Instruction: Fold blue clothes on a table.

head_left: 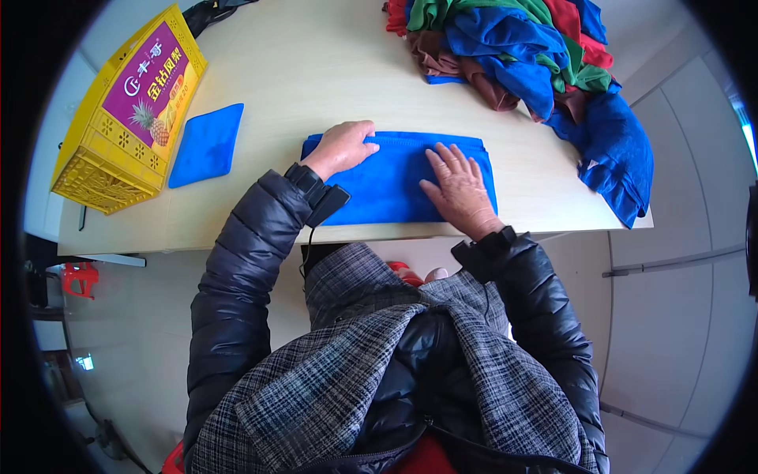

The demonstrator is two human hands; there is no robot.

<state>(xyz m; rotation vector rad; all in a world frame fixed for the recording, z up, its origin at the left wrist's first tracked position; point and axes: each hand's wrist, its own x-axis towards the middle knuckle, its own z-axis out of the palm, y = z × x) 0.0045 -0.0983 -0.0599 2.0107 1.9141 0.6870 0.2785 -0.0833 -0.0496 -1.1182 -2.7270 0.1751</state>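
A blue cloth, folded into a wide flat rectangle, lies along the table's near edge in front of me. My left hand rests over its far left part, with thumb and forefinger a little apart; the other fingers are partly hidden. On the right part of the cloth my right hand lies flat, palm down and fingers spread. Neither hand grips anything that I can see. A smaller folded blue cloth lies to the left, beside the yellow crate.
A yellow plastic crate with a purple printed panel stands at the table's left. Red, green, brown and blue cloths are heaped in a pile at the far right, one hanging toward the right edge. A red stool stands on the floor at left.
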